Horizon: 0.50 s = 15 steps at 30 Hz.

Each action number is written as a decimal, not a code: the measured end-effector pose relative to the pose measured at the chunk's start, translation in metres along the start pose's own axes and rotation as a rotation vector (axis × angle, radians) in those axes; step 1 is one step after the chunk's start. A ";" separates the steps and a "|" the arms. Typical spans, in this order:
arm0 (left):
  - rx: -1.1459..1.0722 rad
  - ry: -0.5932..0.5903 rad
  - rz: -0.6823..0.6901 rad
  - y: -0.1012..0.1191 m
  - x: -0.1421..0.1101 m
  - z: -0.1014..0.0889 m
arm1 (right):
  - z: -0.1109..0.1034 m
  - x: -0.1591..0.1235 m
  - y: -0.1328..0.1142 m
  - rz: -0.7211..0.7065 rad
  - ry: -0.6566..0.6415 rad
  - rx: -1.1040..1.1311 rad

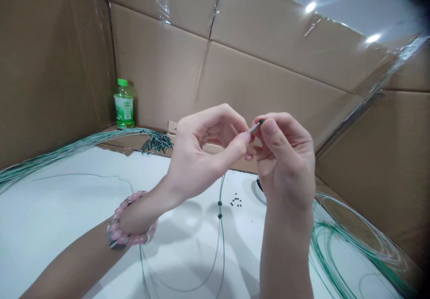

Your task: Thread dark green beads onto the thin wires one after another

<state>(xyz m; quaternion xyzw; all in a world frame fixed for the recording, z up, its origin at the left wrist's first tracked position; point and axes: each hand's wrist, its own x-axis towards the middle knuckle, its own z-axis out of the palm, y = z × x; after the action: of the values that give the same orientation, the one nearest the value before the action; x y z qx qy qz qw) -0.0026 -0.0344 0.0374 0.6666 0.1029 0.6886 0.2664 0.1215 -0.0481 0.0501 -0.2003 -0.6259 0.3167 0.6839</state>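
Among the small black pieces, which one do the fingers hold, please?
The black piece pinched in the right hand, at the tip of a thin grey piece. No fingers touch the scattered pieces or the two beads on the wire.

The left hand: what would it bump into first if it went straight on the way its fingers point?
For the left hand, most likely the right hand, just ahead in this view. Depth is unclear, so I can't tell whether they touch.
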 end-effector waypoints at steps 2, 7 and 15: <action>0.016 -0.001 0.023 0.001 0.001 -0.001 | 0.001 0.001 0.002 -0.002 -0.016 0.022; 0.048 -0.002 0.027 0.002 0.002 -0.002 | 0.001 0.002 0.005 -0.001 -0.055 0.025; 0.046 0.003 0.020 0.003 0.002 -0.001 | -0.002 0.001 0.002 -0.012 -0.096 0.047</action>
<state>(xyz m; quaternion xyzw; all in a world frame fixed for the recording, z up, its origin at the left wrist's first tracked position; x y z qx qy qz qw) -0.0042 -0.0356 0.0401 0.6726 0.1125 0.6896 0.2439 0.1233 -0.0461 0.0489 -0.1652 -0.6517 0.3366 0.6593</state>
